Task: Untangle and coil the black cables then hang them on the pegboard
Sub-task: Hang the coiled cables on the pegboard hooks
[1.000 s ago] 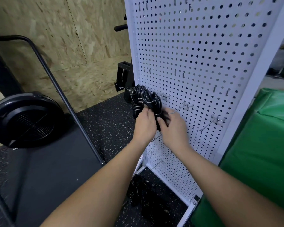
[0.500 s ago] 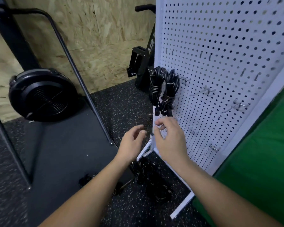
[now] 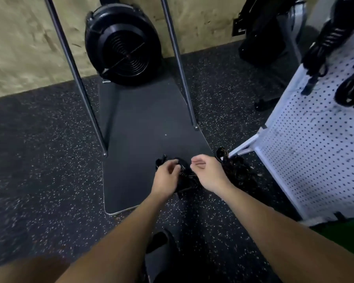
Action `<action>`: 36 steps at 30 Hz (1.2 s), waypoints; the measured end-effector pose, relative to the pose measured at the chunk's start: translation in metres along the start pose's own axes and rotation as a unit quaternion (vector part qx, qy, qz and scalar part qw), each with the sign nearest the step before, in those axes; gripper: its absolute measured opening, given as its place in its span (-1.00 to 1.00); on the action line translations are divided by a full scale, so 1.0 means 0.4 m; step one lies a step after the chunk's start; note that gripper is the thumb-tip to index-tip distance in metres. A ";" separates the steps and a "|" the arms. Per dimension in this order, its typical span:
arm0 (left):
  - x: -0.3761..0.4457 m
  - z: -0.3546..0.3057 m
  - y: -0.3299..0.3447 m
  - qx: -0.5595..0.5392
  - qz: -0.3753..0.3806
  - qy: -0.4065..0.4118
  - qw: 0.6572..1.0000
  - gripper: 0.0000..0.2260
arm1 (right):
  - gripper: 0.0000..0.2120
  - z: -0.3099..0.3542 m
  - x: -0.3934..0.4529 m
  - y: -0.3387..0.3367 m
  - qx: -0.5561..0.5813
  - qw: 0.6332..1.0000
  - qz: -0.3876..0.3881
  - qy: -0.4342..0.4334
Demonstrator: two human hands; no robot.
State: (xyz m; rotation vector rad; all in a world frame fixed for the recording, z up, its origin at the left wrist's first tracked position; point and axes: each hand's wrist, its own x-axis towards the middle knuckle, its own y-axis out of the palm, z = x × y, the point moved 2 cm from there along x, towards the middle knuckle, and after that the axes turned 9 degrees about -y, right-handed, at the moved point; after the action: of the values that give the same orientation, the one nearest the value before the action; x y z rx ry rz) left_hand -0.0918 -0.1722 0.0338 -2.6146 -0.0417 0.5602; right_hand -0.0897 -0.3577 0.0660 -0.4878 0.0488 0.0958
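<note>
Landmark: the dark mat (image 3: 149, 119) lying on the speckled floor (image 3: 39, 160); every place below is given against it.
Hidden: the left hand (image 3: 166, 177) covers the middle of the black cable bundle (image 3: 185, 176) at the mat's near right part, so I cannot tell how its strands run beneath the palm.
Hard to make out: a second heap of black cables (image 3: 239, 170) just off the mat's right corner merges with the dark floor; separate cables cannot be counted there.
Cut off: two coiled cables (image 3: 323, 45) hang on the white pegboard (image 3: 315, 160) to the right of the mat, their upper ends past the frame's top and right edge.
Left hand: fingers curled down onto the bundle, touching it; whether they actually pinch a strand I cannot tell.
Right hand (image 3: 207, 173): above the mat's near right corner, fingers loosely curled, holding nothing, just beside the bundle.
Edges: the mat's near edge ends short of the person's dark shoe (image 3: 161, 242); the pegboard's white foot (image 3: 245, 146) comes down close to the mat's right corner.
Open room: bare mat surface lies beyond the bundle, between two slanting metal poles (image 3: 178, 58), up to the round black fan wheel (image 3: 123, 45) at the mat's far end.
</note>
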 end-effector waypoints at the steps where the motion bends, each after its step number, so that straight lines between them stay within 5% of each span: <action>1: 0.007 0.027 -0.007 0.005 -0.005 -0.010 1.000 -0.71 | -0.79 -0.021 0.014 0.033 -0.004 1.000 0.010 0.011; 12: 0.201 0.288 0.019 -0.062 -0.067 -0.196 0.976 -0.52 | -0.52 -0.238 0.188 0.351 0.037 0.977 0.171 0.122; 19: 0.247 0.303 0.058 -0.151 -0.064 -0.238 0.957 -0.73 | -0.57 -0.276 0.182 0.393 0.052 0.979 0.129 0.146; 26: 0.141 0.120 0.043 -0.207 -0.062 -0.122 0.969 -0.72 | -0.64 -0.154 0.124 0.227 0.179 0.976 0.010 0.127; 32: 0.008 -0.094 0.051 -0.261 0.081 -0.020 0.962 -0.71 | -0.71 0.015 -0.002 -0.034 0.201 0.978 -0.026 0.049; 36: -0.102 -0.258 0.128 -0.253 0.132 0.042 0.957 -0.76 | -0.83 0.058 -0.101 -0.237 0.173 0.977 -0.120 0.036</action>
State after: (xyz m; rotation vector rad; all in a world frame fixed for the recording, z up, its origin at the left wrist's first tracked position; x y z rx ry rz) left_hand -0.0919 -0.2678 0.1100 -3.1702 0.2236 0.5879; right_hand -0.1197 -0.4333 0.1336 -0.1448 0.0750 -0.1659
